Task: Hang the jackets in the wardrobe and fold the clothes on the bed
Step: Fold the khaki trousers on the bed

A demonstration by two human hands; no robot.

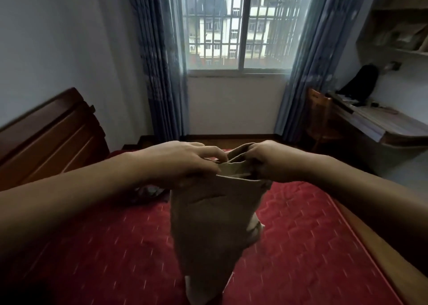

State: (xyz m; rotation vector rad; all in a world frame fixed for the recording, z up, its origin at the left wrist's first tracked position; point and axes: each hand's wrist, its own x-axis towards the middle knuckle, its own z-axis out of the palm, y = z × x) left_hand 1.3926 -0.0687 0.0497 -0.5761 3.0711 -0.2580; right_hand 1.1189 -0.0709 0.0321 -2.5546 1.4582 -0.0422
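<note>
A beige garment [213,223] hangs in the air above the bed with its red quilted cover [92,246]. Both hands hold it at its top edge, close together. My left hand [185,163] pinches the left side of that edge between thumb and fingers. My right hand [266,161] grips the right side, fingers curled over the cloth. The garment's lower part droops down toward the near edge of the bed. A dark patterned piece of clothing [148,192] lies on the cover under my left wrist, mostly hidden.
A wooden headboard [51,133] stands at the left. Ahead is a barred window [238,26] between blue curtains. A wooden chair [322,117] and a desk [375,124] with a black bag [361,82] stand at the right, shelves above.
</note>
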